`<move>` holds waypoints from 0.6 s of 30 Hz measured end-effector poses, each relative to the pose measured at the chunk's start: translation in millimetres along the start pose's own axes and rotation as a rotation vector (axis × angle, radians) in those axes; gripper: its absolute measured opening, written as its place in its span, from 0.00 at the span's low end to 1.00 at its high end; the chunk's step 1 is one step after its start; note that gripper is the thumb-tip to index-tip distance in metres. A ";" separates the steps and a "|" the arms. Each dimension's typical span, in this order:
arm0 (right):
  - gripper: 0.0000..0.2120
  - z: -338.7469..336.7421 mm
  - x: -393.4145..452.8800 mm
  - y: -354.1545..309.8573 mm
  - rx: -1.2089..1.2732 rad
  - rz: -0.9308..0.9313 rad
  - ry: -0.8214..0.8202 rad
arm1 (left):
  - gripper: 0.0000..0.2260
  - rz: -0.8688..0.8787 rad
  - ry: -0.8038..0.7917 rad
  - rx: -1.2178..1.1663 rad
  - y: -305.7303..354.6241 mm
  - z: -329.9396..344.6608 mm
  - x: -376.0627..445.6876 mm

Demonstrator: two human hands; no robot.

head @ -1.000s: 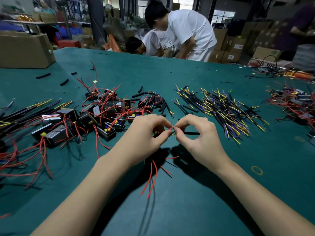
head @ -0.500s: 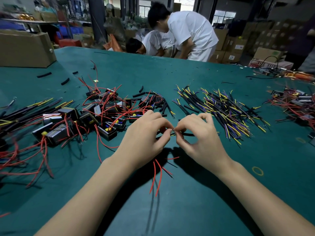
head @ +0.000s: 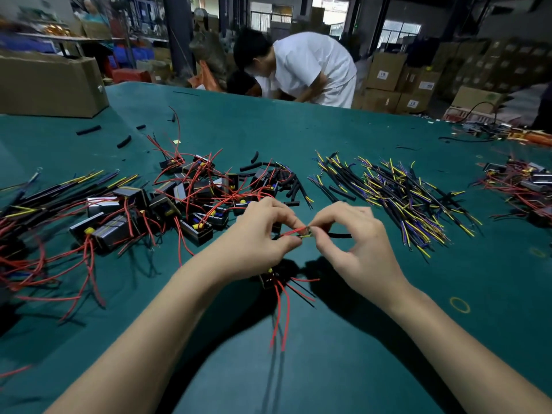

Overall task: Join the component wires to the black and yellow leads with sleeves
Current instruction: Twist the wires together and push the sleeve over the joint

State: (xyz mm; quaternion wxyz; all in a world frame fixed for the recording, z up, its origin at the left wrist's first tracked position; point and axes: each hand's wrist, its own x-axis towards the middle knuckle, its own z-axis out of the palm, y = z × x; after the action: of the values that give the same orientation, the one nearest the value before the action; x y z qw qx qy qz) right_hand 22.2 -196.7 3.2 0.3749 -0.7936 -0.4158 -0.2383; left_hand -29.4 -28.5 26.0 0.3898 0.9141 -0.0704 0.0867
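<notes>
We see the left hand (head: 257,234) pinching a red wire (head: 291,232) and the right hand (head: 355,243) pinching a black lead (head: 339,235); the ends meet between the fingertips above the green table (head: 373,354). A small component (head: 267,279) hangs under the left hand. Farther right lies the pile of black and yellow leads (head: 397,192).

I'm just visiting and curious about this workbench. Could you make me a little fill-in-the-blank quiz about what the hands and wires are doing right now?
1. The left hand pinches a thin ____ wire.
2. The right hand holds a ____ lead.
3. The pile of black and yellow leads lies to the ____ of both hands.
4. The table has a ____ cover.

Missing words: red; black; right; green
</notes>
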 end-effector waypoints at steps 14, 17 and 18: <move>0.02 -6.6 1.3 10.7 -0.096 -0.084 -0.116 | 0.05 0.126 0.033 0.124 -3.1 1.8 -3.6; 0.02 -8.1 3.8 9.3 -0.203 -0.157 -0.155 | 0.03 0.113 0.015 0.098 -4.8 -1.6 -3.0; 0.03 -8.6 4.7 8.7 -0.242 -0.182 -0.166 | 0.03 0.106 -0.002 0.088 -5.1 -3.3 -2.2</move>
State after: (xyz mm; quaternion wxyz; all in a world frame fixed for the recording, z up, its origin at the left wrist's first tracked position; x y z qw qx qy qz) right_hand 31.5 -204.6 8.2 0.2179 -0.8089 -0.4837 -0.2534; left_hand -30.8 -22.5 24.2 0.3439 0.9255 -0.1152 0.1094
